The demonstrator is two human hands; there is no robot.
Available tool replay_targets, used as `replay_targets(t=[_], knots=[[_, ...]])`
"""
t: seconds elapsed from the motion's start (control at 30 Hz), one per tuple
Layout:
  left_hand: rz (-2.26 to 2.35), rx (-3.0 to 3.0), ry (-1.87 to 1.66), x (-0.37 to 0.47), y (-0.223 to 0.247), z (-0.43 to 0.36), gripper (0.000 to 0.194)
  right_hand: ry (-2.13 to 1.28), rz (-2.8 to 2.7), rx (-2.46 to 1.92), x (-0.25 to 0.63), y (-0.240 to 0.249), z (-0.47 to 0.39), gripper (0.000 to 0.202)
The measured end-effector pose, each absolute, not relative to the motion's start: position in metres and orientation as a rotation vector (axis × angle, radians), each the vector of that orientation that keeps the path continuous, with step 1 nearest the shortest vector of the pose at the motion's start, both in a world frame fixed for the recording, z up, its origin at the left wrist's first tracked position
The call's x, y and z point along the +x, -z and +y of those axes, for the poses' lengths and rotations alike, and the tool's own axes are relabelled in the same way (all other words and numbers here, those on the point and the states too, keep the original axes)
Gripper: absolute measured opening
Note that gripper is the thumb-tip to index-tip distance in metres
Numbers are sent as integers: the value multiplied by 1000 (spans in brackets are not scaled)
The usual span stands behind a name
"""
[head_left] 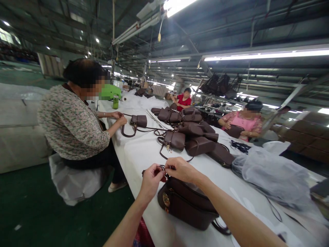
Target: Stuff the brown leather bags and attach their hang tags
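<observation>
A dark brown handbag (190,206) with a zip along its top and a gold round emblem on its side lies on the white-covered table in front of me. At its far end, my left hand (152,178) pinches part of the bag's strap (162,167). My right hand (181,169) reaches over the bag, its fingers closed on the same strap close to the left fingertips. The exact piece between the fingertips is small and partly hidden. Another loop of strap (221,228) trails from the bag's near end.
Several brown handbags (197,145) are piled on the white table (138,157) beyond my hands. A co-worker (74,113) sits at the left, handling a bag strap. Other people (241,120) work across the table. Clear plastic bags (272,168) lie at right; a green bottle (115,101) stands farther back.
</observation>
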State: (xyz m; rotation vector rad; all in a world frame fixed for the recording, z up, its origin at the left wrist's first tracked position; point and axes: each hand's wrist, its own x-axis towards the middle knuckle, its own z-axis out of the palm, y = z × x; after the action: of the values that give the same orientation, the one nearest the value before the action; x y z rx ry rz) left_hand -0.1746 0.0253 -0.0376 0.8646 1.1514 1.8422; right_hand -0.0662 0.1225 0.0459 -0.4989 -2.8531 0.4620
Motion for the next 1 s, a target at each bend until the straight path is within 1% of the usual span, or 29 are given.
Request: replay_targets(t=[0.07, 0.13, 0.27, 0.3, 0.37, 0.43, 0.5, 0.6, 0.63, 0.7, 0.83, 1.0], knots=[[1104, 890, -1826, -178, 37, 22, 21, -471, -2822, -513, -65, -46, 123, 13], [967, 890, -1844, -181, 35, 17, 22, -583, -2797, -561, -64, -47, 125, 14], [603, 738, -1830, -182, 33, 11, 25, -1155, -2772, -597, -62, -51, 135, 15], [541, 695, -1804, -182, 33, 11, 26, -1268, -2780, -574, -62, -53, 138, 18], [479, 634, -1768, -180, 34, 12, 27, -1355, -2880, -568, -61, -55, 145, 30], [478, 594, -1772, -179, 36, 13, 26, -1330, -3044, -714, -58, -55, 151, 42], [495, 571, -1788, -179, 40, 14, 26, -1415, -3096, -924, -53, -51, 156, 53], [498, 546, -1798, -180, 45, 14, 24, -1853, -2881, -1003, -44, -47, 162, 61], [495, 538, -1798, -180, 47, 15, 23, -1993, -2795, -978, -41, -47, 164, 61], [481, 528, -1795, -181, 49, 15, 22, -2149, -2679, -958, -35, -49, 168, 57], [431, 518, -1805, -179, 47, 17, 20, -2180, -2602, -1051, -24, -60, 175, 48], [370, 485, -1784, -177, 43, 15, 16, -2144, -2620, -1051, -11, -68, 179, 52]])
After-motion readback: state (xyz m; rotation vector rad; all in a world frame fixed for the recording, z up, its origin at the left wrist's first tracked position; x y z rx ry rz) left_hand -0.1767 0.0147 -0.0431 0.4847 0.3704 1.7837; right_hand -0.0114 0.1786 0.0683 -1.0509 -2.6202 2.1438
